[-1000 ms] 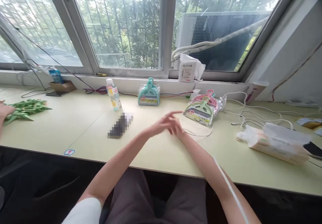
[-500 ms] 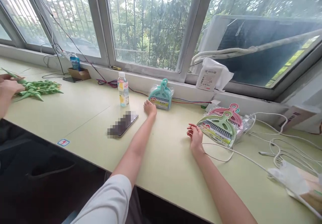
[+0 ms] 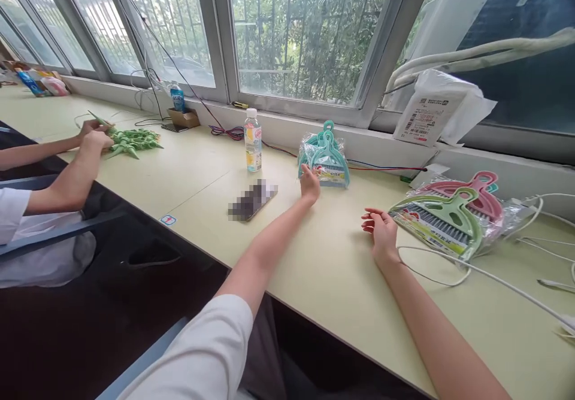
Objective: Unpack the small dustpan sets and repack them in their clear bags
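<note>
Head cam view, and the desk [image 3: 332,268] is pale yellow-green and pretty crowded. Two plastic-wrapped dustpan-and-brush packs sit on it: a teal one [image 3: 324,161] and a bigger one with a light green dustpan [image 3: 435,223] lying over a pink dustpan [image 3: 467,193].

Left hand [image 3: 309,185] is open, with its fingertips right at the lower left edge of the teal pack, not gripping it. Can't really tell if they're touching the wrap. Right hand [image 3: 381,235] has loosely curled fingers and holds nothing, with the green-and-pink pack just to its right. The two hands are well apart, and the teal pack sits between them but further back.

Around those: one clear plastic water bottle [image 3: 253,141] stands left of the teal pack, and one pixelated phone [image 3: 252,200] lies flat in front of the bottle, just left of the left forearm. A loop of white cable [image 3: 431,268] curls right beside the right wrist. Red and blue wires [image 3: 386,168] run along the back.

Further left, a co-worker's two hands [image 3: 95,139] are at a pile of green plaited leaf strips [image 3: 132,141]. One cardboard box [image 3: 183,118] sits past that, with a blue-labelled bottle [image 3: 177,96] behind it.
</note>
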Action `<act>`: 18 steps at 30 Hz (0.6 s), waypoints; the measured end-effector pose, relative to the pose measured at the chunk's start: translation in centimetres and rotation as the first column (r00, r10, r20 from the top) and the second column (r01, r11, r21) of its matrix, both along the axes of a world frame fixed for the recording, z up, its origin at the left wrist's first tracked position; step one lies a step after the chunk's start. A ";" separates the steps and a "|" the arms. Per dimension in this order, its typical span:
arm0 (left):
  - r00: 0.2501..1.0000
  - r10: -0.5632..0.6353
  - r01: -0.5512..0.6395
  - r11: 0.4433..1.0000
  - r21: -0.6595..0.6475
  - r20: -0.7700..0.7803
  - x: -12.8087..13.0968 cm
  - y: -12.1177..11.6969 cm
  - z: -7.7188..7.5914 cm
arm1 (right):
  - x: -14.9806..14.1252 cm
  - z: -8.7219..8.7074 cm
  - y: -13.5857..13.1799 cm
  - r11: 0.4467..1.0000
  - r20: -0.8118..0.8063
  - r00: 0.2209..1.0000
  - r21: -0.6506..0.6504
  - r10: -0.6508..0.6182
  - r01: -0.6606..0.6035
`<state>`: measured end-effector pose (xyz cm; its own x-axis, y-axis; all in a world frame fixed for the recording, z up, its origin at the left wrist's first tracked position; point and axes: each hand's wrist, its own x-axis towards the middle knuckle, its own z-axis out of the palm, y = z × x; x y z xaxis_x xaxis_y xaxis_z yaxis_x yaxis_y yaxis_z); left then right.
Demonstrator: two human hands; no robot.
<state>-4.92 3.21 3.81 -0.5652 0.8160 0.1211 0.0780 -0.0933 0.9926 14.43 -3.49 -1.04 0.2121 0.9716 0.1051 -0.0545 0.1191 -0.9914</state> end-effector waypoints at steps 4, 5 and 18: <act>0.998 0.010 -0.008 1.000 0.024 -0.060 3.1 -3.2 0.1 | -0.2 0.3 -0.6 0.946 0.409 0.892 0.319 -0.192 0.057; 1.000 -0.017 0.017 1.000 0.020 -0.013 3.9 -4.1 -0.1 | -0.3 0.6 -1.0 0.904 0.531 0.803 0.427 -0.272 0.023; 0.512 -0.654 0.772 0.635 0.036 0.556 3.0 -5.9 -2.9 | 1.3 0.9 -2.0 0.646 0.791 0.214 0.597 -0.573 -0.476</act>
<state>-1.96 -2.68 0.93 0.2944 0.9377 -0.1844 -0.4060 0.2974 0.8641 15.72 -5.46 -0.18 -0.5067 0.4530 0.7335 0.7771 0.6084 0.1611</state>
